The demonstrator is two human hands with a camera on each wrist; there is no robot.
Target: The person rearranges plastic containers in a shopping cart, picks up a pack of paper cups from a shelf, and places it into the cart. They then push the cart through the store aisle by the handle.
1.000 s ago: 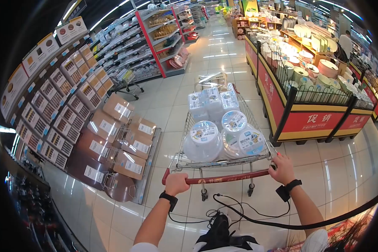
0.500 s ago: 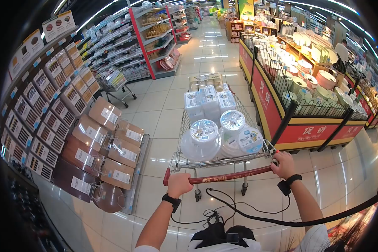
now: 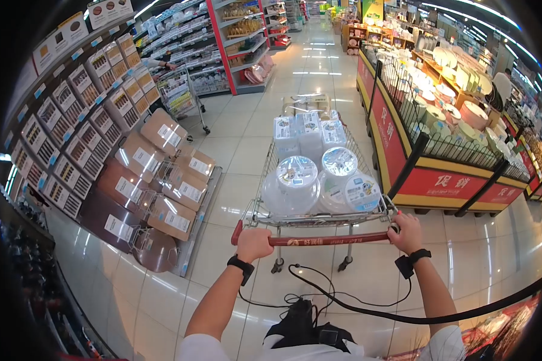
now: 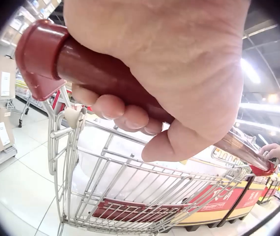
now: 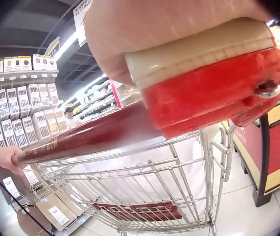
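Note:
A metal shopping cart (image 3: 265, 213) with a dark red handle bar (image 3: 325, 239) stands before the person. The left hand (image 3: 255, 243) grips the bar near its left end; in the left wrist view the fingers of that hand (image 4: 169, 64) wrap round the bar. At the right end, the right hand (image 3: 407, 233) grips the handle by its red and cream end piece (image 5: 204, 83). Round clear plastic containers (image 3: 297, 186) with labelled lids fill the cart's near part. Behind them are clear square packs (image 3: 310, 133) and, farther off, a brown pack (image 3: 307, 103).
Boards on a low rack (image 3: 170, 219) and hanging packs (image 3: 81, 123) line the left. Another cart (image 3: 177, 96) stands by the shelves, with a person's arm at it. A red and yellow display stand (image 3: 445, 182) is close on the right. Tiled aisle floor (image 3: 316, 66) runs ahead; cables hang below the bar.
The view has shifted between frames. The cart at the left shelves stands out more, and an arm now shows at it. Both hands keep their grip on the handle bar.

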